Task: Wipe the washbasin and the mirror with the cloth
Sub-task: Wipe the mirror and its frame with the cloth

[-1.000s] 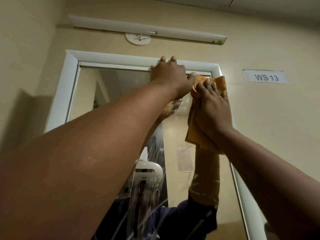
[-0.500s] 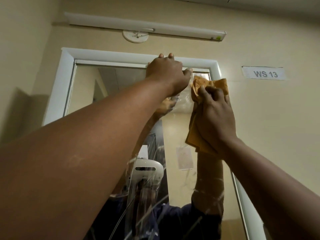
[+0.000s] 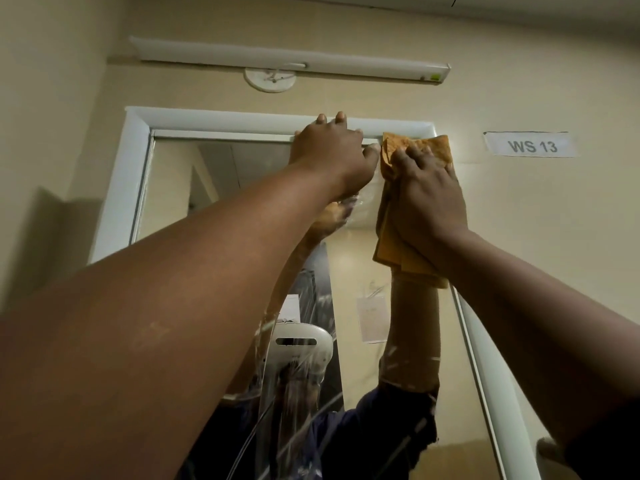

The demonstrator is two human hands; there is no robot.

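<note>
The mirror (image 3: 214, 188) hangs on a beige wall in a white frame (image 3: 207, 119). My right hand (image 3: 426, 199) presses a folded orange cloth (image 3: 433, 147) flat against the mirror's upper right corner, fingers spread over it. The cloth's top reaches the frame, and its lower end hangs below my palm. My left hand (image 3: 332, 157) rests against the top bar of the frame just left of the cloth, fingertips on the white bar. Streaks show on the lower glass. The washbasin is out of view.
A white tube light fitting (image 3: 287, 60) runs along the wall above the mirror, with a round white wall plate (image 3: 270, 79) under it. A paper label reading WS 13 (image 3: 531, 145) is stuck on the wall to the right. The side wall stands close on the left.
My right hand's fingers were curled on the cloth half a second ago and now lie flat and spread. The cloth sits slightly higher in the corner. My left hand stays on the frame.
</note>
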